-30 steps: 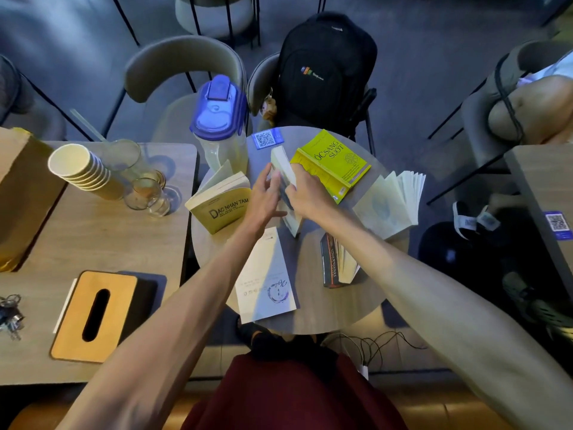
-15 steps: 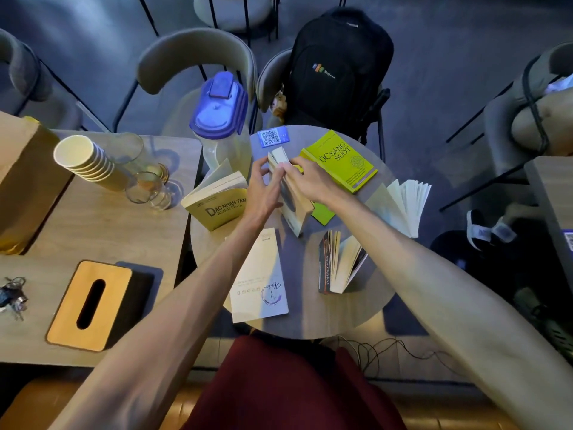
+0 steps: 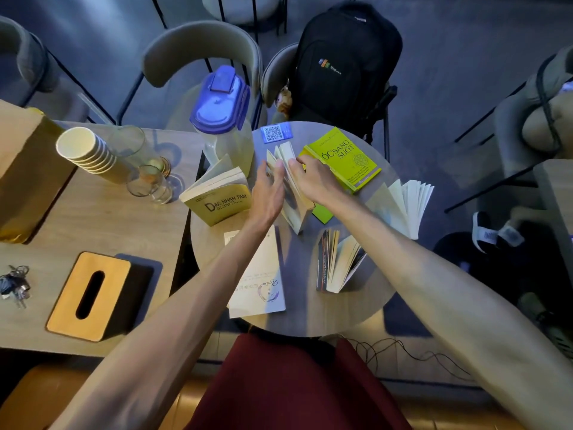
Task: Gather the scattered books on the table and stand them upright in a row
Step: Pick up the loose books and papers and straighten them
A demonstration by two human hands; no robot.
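Note:
On the round grey table (image 3: 310,318) a cream book (image 3: 294,193) stands on edge, pages fanned at the top. My left hand (image 3: 268,193) presses flat against its left side and my right hand (image 3: 313,178) grips its right side. Left of it a yellow "Dac Nhan Tam" book (image 3: 221,201) stands tilted. A lime-green "Oc Sang Suot" book (image 3: 347,158) lies flat at the back right. A white book (image 3: 260,283) lies flat under my left forearm. A dark-spined book (image 3: 336,263) stands fanned open, and a white book (image 3: 406,203) stands fanned at the right edge.
A clear jug with a blue lid (image 3: 223,119) stands at the table's back left. The wooden table (image 3: 102,225) to the left holds stacked paper cups (image 3: 90,153), glasses (image 3: 148,184), a tissue box (image 3: 90,294) and keys (image 3: 14,285). A black backpack (image 3: 344,63) sits on a chair behind.
The cream book has been raised from leaning to standing on edge between both hands. My left hand has flattened against its side, and the dark-spined book has fanned open more.

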